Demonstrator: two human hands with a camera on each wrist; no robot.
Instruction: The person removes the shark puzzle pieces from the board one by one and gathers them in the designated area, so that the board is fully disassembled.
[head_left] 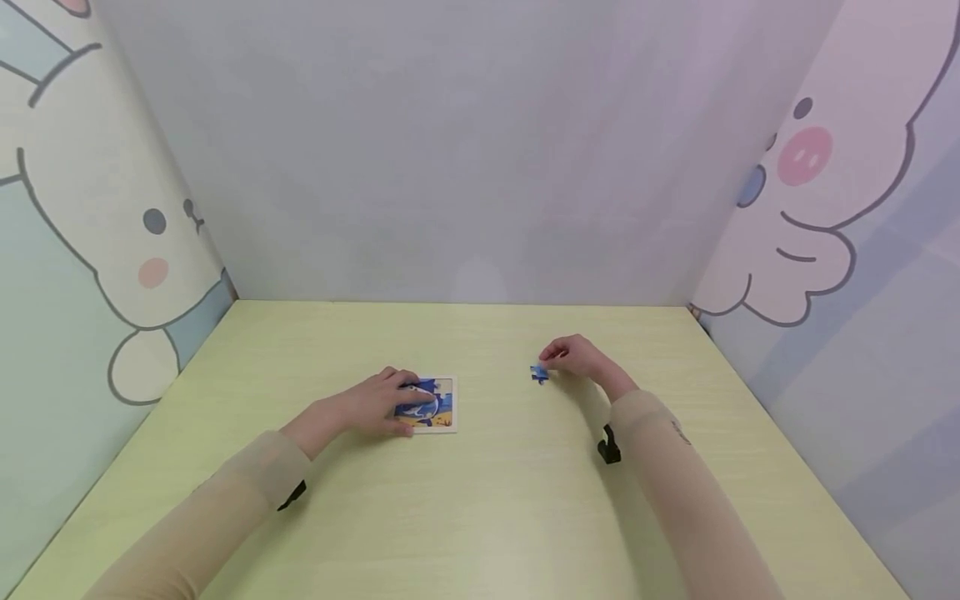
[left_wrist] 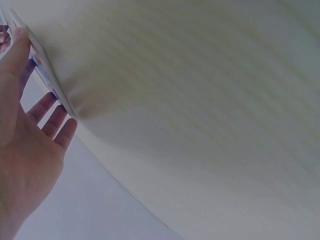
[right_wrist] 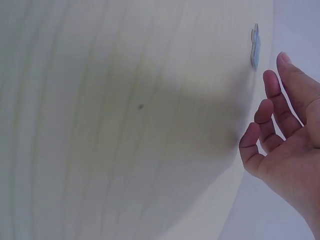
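Note:
A small square jigsaw puzzle (head_left: 446, 406) in a white frame shows a blue and white sea-animal picture with yellow at its lower edge. My left hand (head_left: 378, 403) rests over its left part, fingers spread and the index finger lying across the picture. In the left wrist view, the thumb and fingertips (left_wrist: 66, 134) touch the thin white frame (left_wrist: 50, 70). Off to the right lies a blue jigsaw piece (head_left: 538, 375). Just beside it is my right hand (head_left: 573, 356), fingers loosely bent. The right wrist view shows a gap between this hand (right_wrist: 287, 120) and the piece (right_wrist: 255, 50).
Both things lie on a pale yellow wooden table (head_left: 480, 508). A plain grey-white panel (head_left: 450, 167) rises behind it, and side panels with cartoon animals flank it left (head_left: 82, 208) and right (head_left: 847, 208). Dark wrist mounts (head_left: 609, 446) show under the sleeves.

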